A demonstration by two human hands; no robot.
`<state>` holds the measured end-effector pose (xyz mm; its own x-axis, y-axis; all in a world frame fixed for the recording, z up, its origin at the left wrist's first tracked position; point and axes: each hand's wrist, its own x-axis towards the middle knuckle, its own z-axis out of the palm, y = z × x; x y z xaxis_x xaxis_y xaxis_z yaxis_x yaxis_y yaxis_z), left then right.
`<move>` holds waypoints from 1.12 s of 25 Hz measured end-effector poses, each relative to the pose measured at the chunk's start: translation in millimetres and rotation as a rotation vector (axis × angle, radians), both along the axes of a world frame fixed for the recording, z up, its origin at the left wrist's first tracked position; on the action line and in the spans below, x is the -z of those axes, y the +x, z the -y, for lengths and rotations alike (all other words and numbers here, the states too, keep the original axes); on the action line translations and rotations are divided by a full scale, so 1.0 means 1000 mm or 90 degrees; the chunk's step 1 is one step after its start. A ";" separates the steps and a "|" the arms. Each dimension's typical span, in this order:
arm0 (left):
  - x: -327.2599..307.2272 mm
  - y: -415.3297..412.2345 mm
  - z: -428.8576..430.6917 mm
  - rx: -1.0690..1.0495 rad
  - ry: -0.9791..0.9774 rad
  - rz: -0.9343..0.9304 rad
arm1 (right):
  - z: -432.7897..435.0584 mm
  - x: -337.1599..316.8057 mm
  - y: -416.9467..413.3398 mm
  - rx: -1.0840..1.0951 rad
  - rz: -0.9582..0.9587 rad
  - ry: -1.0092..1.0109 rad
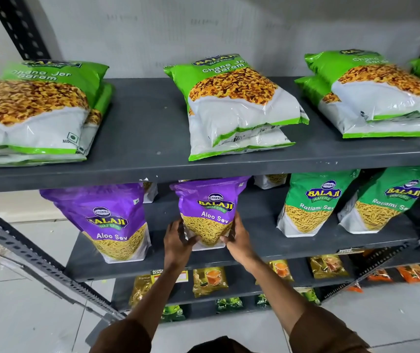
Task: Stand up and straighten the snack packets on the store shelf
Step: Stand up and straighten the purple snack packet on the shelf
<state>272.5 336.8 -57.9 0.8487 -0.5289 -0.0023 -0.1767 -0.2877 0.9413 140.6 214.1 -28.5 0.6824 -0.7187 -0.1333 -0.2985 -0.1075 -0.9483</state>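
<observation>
A purple Aloo Sev packet [207, 207] stands upright on the middle shelf [259, 248]. My left hand [178, 240] grips its lower left side and my right hand [236, 236] grips its lower right side. A second purple Aloo Sev packet [109, 220] stands upright to the left. Two green Ratlami Sev packets [313, 205] [384, 202] stand leaning at the right. On the top shelf [140, 159], green Chana Jor Garam packets lie flat in three small stacks [33, 108] [239, 103] [376, 93].
Slotted grey steel uprights [33, 253] frame the rack on the left. Lower shelves hold small yellow-green packets [210, 280] and orange packets [412, 273]. More packets lie behind the purple ones. A pale tiled floor [25, 314] lies below.
</observation>
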 end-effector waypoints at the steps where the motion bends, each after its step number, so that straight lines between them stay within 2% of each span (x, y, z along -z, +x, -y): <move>1: 0.003 0.001 -0.002 0.005 0.006 0.009 | -0.001 0.002 -0.002 0.000 -0.009 -0.003; 5: 0.011 -0.004 -0.006 0.013 0.045 -0.025 | -0.007 0.013 -0.004 0.043 -0.048 -0.002; 10: 0.021 -0.001 -0.008 -0.007 0.032 -0.073 | -0.019 0.007 -0.002 0.039 -0.076 -0.004; 21: 0.017 -0.004 -0.016 0.003 0.058 -0.013 | -0.022 0.014 0.000 0.006 -0.115 0.011; 26: 0.011 -0.006 -0.015 0.030 0.054 -0.025 | -0.015 0.017 -0.002 -0.028 -0.119 0.004; 28: 0.005 -0.018 -0.017 -0.022 0.027 0.033 | -0.011 0.020 -0.009 -0.025 -0.093 -0.015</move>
<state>254.1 353.7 -63.3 0.8657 -0.5001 0.0206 -0.2149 -0.3343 0.9176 131.9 224.7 -48.7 0.6851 -0.6954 -0.2169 -0.4281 -0.1434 -0.8923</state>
